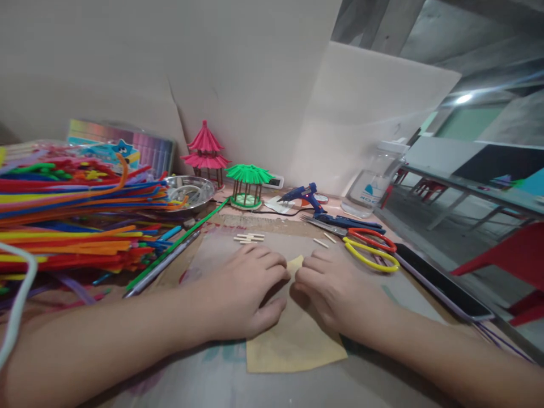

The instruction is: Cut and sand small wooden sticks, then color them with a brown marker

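Note:
A tan sheet of paper [293, 343] lies on the table in front of me. My left hand [242, 292] rests on its left part with fingers curled and pressed onto the paper. My right hand [335, 289] presses on its right part, fingers bent, fingertips almost meeting those of the left. A small corner of the paper [296, 262] sticks up between the two hands. Several short wooden sticks [249, 238] lie just beyond my hands.
A big heap of coloured pipe cleaners [72, 215] fills the left. Behind stand a pink paper pagoda [205, 150], a green pavilion [247, 182], a metal bowl [191, 190] and a blue glue gun [304, 195]. Scissors [365, 243], a phone [442, 280] and a jar [374, 184] sit right.

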Motion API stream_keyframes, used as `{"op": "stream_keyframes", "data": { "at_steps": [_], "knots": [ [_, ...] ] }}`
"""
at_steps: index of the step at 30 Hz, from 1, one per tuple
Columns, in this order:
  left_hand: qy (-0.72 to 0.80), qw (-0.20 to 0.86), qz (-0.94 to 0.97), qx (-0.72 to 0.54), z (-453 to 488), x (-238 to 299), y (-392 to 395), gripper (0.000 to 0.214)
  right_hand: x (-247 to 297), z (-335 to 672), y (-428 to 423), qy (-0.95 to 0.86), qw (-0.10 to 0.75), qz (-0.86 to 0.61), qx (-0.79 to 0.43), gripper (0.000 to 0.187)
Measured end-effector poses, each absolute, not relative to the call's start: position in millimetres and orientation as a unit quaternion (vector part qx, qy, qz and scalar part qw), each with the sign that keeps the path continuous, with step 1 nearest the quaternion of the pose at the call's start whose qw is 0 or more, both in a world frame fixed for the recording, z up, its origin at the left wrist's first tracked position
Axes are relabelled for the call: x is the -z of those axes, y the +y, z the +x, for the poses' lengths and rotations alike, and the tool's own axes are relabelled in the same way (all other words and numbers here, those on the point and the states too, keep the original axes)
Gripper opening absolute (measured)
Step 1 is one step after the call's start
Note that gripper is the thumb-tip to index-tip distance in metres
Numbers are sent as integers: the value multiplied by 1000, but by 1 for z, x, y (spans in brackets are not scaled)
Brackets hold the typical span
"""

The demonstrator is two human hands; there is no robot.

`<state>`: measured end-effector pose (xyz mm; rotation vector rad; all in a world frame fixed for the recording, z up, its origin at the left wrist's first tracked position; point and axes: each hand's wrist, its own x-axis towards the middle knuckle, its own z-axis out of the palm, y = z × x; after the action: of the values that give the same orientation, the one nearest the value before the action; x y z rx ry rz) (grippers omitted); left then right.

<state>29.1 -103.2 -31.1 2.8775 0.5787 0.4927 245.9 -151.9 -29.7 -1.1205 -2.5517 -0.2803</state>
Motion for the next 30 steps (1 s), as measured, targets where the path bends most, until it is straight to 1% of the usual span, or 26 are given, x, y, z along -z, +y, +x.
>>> {"op": "stream_keyframes", "data": {
  "at_steps": [2,4,8,9,11,13,14,17,20,26,30],
  "knots": [
    [195,79,964,-163,29,31,-103,27,31,248,-149,-893,176,-402,103,23],
    [196,79,964,-161,28,32,-102,28,33,253,-143,-876,210,-428,67,23],
    [193,111,959,-176,28,32,-99,28,38,261,-139,-789,354,-486,-128,15],
    [191,123,956,-185,28,31,-99,26,38,260,-140,-764,381,-492,-172,14],
    [181,141,950,-211,28,30,-98,20,37,256,-147,-733,406,-490,-241,13],
    [167,140,946,-239,28,28,-97,20,33,250,-155,-734,399,-477,-273,12],
    [158,134,945,-251,28,27,-98,21,31,247,-159,-745,389,-470,-270,11],
    [134,114,946,-271,26,25,-100,24,26,242,-167,-788,365,-445,-218,10],
    [132,104,945,-282,25,23,-102,23,23,241,-169,-810,363,-421,-186,10],
    [141,126,935,-301,26,21,-102,16,26,241,-165,-820,353,-398,-209,14],
    [154,116,931,-311,26,23,-102,15,27,242,-165,-818,343,-405,-222,17]
  ]
}}
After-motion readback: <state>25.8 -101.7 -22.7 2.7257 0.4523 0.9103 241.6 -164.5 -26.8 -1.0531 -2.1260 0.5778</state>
